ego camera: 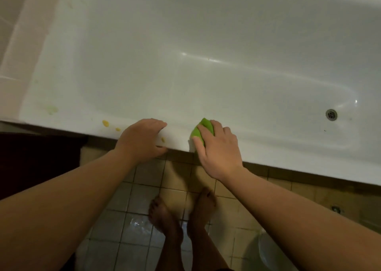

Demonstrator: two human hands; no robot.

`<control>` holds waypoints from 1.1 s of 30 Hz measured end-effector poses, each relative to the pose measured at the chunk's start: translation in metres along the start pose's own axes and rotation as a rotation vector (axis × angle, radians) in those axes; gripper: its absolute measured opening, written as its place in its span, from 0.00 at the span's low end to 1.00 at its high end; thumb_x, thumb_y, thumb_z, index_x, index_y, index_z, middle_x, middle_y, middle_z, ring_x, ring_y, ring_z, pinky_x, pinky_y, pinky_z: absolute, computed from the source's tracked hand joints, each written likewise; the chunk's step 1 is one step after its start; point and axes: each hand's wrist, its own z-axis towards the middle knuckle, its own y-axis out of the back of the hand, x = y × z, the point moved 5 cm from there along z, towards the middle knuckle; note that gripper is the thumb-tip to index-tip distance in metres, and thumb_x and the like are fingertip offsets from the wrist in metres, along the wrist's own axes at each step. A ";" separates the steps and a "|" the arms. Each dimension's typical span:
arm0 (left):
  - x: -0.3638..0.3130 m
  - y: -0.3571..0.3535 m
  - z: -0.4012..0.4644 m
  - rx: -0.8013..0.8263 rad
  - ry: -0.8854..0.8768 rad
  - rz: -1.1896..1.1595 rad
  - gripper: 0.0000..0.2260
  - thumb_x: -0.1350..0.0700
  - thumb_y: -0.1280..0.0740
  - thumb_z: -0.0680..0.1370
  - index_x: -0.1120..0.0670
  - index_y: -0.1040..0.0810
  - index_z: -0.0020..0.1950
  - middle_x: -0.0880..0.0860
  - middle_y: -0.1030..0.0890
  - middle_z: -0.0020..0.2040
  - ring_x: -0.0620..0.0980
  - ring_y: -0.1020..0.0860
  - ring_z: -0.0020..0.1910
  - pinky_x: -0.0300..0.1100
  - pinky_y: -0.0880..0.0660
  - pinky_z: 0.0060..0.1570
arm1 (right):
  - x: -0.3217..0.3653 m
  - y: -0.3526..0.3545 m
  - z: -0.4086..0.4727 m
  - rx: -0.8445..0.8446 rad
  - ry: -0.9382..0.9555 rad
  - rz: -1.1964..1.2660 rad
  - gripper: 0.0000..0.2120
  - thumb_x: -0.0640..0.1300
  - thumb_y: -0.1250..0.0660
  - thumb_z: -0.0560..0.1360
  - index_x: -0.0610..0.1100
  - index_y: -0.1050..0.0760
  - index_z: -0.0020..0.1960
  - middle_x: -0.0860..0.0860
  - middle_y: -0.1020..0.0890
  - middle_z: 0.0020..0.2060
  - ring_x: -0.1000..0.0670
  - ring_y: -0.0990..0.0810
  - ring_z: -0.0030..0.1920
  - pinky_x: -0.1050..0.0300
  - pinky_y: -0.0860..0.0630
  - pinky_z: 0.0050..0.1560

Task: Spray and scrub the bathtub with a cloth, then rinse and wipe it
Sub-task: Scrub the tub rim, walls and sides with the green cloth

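A white bathtub [206, 44] fills the upper part of the view, its near rim [288, 153] running from left to lower right. My right hand [218, 149] presses a green cloth [203, 127] onto the near rim, fingers curled over it. My left hand [142, 141] rests on the rim just left of the cloth, fingers bent over the inner edge and thumb under the outer lip. Yellow spots [105, 123] dot the rim left of my left hand, and a pale greenish smear [51, 109] lies further left.
The drain [331, 114] sits at the tub's right end. My bare feet [181, 213] stand on beige floor tiles [132, 215] with a wet patch. A dark mat or cabinet [39, 161] is at the left. A pale rounded object [268, 250] is at bottom right.
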 end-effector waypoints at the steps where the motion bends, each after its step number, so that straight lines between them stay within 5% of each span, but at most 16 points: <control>1: 0.000 0.000 0.000 0.001 0.007 0.001 0.31 0.45 0.23 0.71 0.54 0.23 0.71 0.53 0.19 0.67 0.55 0.22 0.65 0.55 0.24 0.64 | -0.002 0.003 -0.003 -0.002 0.037 -0.001 0.24 0.61 0.52 0.84 0.54 0.31 0.75 0.46 0.29 0.70 0.41 0.28 0.60 0.45 0.29 0.60; 5: 0.000 -0.003 0.000 0.013 0.053 -0.013 0.33 0.44 0.24 0.71 0.53 0.25 0.73 0.52 0.22 0.70 0.53 0.25 0.69 0.54 0.26 0.67 | -0.018 0.012 -0.015 -0.001 0.115 -0.012 0.23 0.62 0.41 0.81 0.52 0.25 0.70 0.44 0.26 0.59 0.41 0.27 0.57 0.45 0.26 0.56; 10: -0.001 -0.006 -0.001 0.001 0.087 -0.027 0.34 0.45 0.23 0.70 0.54 0.25 0.74 0.53 0.22 0.71 0.55 0.25 0.70 0.54 0.28 0.69 | 0.006 -0.005 0.000 0.050 0.190 0.130 0.24 0.62 0.39 0.80 0.53 0.29 0.72 0.40 0.32 0.72 0.39 0.30 0.68 0.42 0.28 0.67; 15: 0.001 -0.005 -0.001 0.024 0.119 -0.055 0.34 0.45 0.21 0.69 0.55 0.24 0.73 0.55 0.21 0.70 0.57 0.25 0.69 0.54 0.28 0.68 | 0.040 -0.017 0.019 0.028 0.322 0.131 0.25 0.60 0.31 0.74 0.52 0.25 0.68 0.43 0.25 0.59 0.41 0.24 0.53 0.47 0.22 0.48; 24: -0.005 0.004 -0.002 0.048 0.117 -0.039 0.33 0.43 0.25 0.72 0.52 0.26 0.74 0.50 0.23 0.71 0.52 0.26 0.70 0.51 0.28 0.69 | -0.067 -0.005 -0.024 -0.089 0.153 0.088 0.25 0.61 0.31 0.73 0.53 0.22 0.67 0.48 0.21 0.49 0.43 0.23 0.49 0.49 0.27 0.47; 33: 0.008 0.000 0.004 0.036 0.045 -0.010 0.34 0.41 0.20 0.66 0.55 0.19 0.67 0.55 0.17 0.63 0.58 0.19 0.61 0.53 0.23 0.61 | 0.041 -0.028 0.018 -0.050 0.155 0.125 0.28 0.63 0.32 0.71 0.54 0.24 0.69 0.45 0.21 0.53 0.41 0.24 0.53 0.46 0.26 0.54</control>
